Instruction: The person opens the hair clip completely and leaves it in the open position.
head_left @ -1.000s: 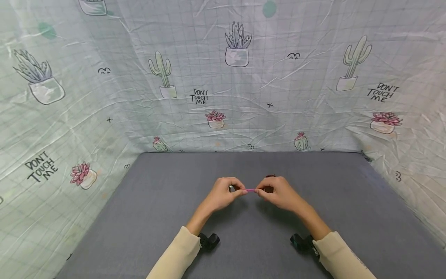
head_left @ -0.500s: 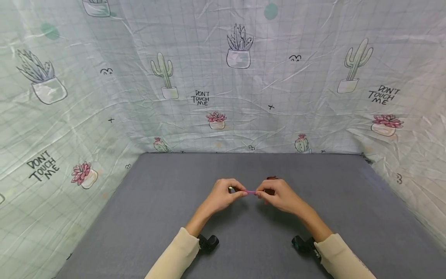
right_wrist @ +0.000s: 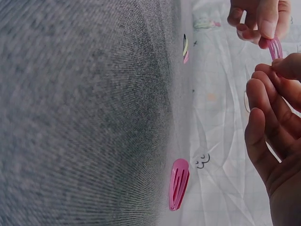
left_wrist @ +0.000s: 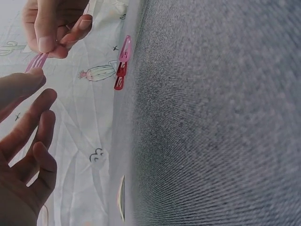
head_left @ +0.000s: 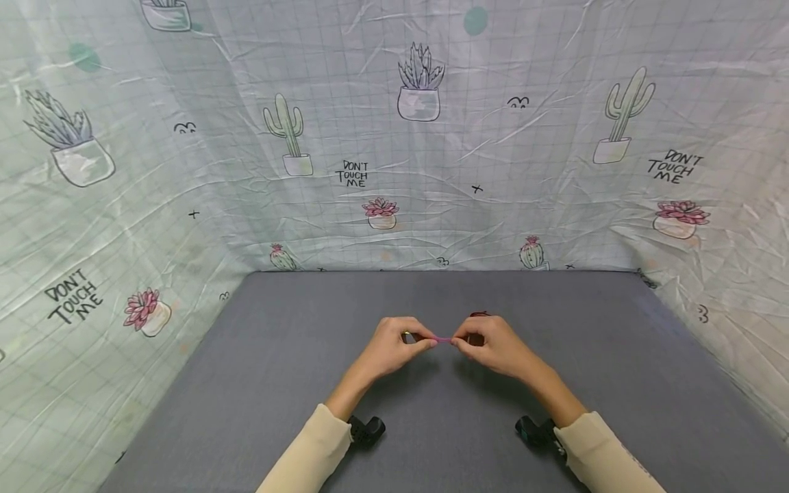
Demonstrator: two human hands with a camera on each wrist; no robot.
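Can count two bare hands: left hand [head_left: 391, 346], right hand [head_left: 498, 344]; two cream sleeves [head_left: 311, 448]; two black wrist cameras [head_left: 368, 431]; two slotted pink hair clips [right_wrist: 179, 164]; at least one red clip [left_wrist: 121, 70]; one grey table [head_left: 277, 356]. Cannot put a number to the blurred dark, yellow and pink cluster [right_wrist: 185, 50].

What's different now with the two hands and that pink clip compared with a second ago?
Nothing has clearly moved, and nothing was taken hold of or let go; the head view only shifts slightly. The left hand and the right hand still pinch the slim, slotted pink hair clip between them, above the flat dark grey tabletop.
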